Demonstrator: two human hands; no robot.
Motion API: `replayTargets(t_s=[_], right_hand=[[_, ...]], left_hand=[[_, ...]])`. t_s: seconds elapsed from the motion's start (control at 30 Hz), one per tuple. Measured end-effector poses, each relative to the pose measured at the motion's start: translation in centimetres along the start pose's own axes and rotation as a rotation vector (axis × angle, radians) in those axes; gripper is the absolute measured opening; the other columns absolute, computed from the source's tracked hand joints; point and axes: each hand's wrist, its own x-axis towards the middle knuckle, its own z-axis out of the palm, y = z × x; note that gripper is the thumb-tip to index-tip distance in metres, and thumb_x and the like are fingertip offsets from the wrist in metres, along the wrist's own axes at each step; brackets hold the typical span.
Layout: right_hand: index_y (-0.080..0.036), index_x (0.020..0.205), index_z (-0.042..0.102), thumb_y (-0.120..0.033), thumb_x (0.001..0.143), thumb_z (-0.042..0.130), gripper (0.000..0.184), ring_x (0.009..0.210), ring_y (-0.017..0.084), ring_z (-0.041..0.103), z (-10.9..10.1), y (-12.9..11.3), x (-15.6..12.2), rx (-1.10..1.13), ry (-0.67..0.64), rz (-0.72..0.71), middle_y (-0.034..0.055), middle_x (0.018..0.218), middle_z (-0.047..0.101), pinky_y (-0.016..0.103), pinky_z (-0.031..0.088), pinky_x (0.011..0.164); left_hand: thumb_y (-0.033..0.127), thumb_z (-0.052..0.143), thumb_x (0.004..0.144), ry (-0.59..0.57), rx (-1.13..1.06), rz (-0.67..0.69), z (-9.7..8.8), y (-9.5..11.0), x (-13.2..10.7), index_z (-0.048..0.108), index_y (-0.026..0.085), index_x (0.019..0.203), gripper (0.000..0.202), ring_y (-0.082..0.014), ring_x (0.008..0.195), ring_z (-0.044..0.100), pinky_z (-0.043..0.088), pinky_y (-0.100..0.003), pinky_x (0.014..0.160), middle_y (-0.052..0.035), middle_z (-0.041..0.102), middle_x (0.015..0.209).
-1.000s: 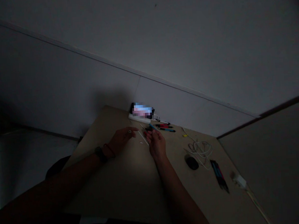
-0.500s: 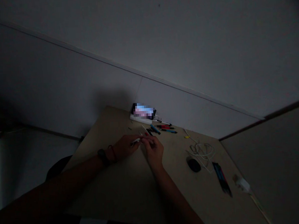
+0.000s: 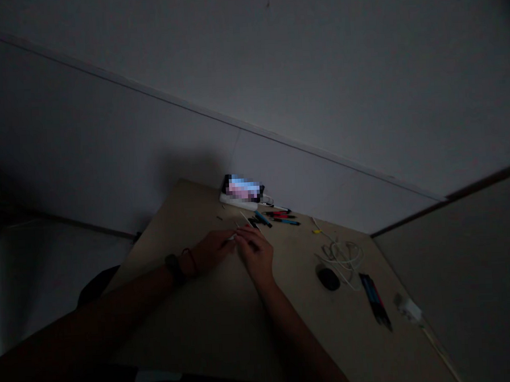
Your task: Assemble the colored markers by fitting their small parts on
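Note:
My left hand (image 3: pixel 217 245), with a dark watch and a red band at the wrist, is closed in a pinch over the table. A thin whitish piece (image 3: pixel 232 236) shows at its fingertips; its kind is too small and dim to tell. My right hand (image 3: pixel 257 252) meets it from the right, fingers bent and closed around the same spot, hiding most of what is there. Just beyond the fingers lie a blue pen part (image 3: pixel 263 219), dark pen parts (image 3: pixel 253 223) and a thin white stick (image 3: pixel 244 217).
A lit phone (image 3: pixel 243 188) leans on a white block (image 3: pixel 238 202) by the wall. Red and blue pens (image 3: pixel 284 219) lie right of it. Farther right are a coiled white cable (image 3: pixel 343 256), a black mouse (image 3: pixel 328 278), a bundle of pens (image 3: pixel 375 301) and a white plug (image 3: pixel 409 308).
My right fingers have shifted slightly left and closed over the whitish piece, which shows less now. The view has moved a little; the things on the table lie as before.

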Motion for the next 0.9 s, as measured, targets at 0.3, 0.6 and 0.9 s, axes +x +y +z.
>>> replayTargets(t_s=[0.3, 0.6, 0.9], right_hand=[[-0.03, 0.107, 0.082, -0.035, 0.087, 0.073, 0.022, 0.111, 0.025, 0.066, 0.1, 0.6, -0.3, -0.047, -0.001, -0.01, 0.0073, 0.119, 0.073, 0.04, 0.052, 0.099], [-0.024, 0.09, 0.08, -0.044, 0.09, 0.068, 0.023, 0.098, 0.023, 0.066, 0.1, 1.3, 0.2, 0.044, 0.056, 0.051, 0.0056, 0.097, 0.074, 0.034, 0.05, 0.092], [-0.023, 0.078, 0.075, -0.051, 0.092, 0.064, 0.033, 0.074, 0.018, 0.062, 0.2, 2.2, 0.3, 0.009, 0.028, 0.085, 0.0007, 0.076, 0.069, 0.028, 0.046, 0.073]], left_hand=[[0.032, 0.047, 0.099, 0.027, -0.012, -0.016, -0.1, 0.2, 0.2, 0.06, 0.019, 0.085, 0.023, -0.0175, 0.073, 0.064, 0.046, -0.029, 0.071, -0.0019, 0.068, 0.077], [0.036, 0.045, 0.101, 0.055, -0.005, -0.039, -0.6, 1.0, 0.3, 0.057, 0.02, 0.078, 0.031, -0.0148, 0.067, 0.061, 0.045, -0.027, 0.068, 0.0007, 0.064, 0.07], [0.038, 0.044, 0.101, 0.046, 0.016, -0.045, -0.6, 1.1, 0.3, 0.056, 0.02, 0.077, 0.032, -0.015, 0.067, 0.061, 0.044, -0.027, 0.066, 0.0006, 0.064, 0.07]])
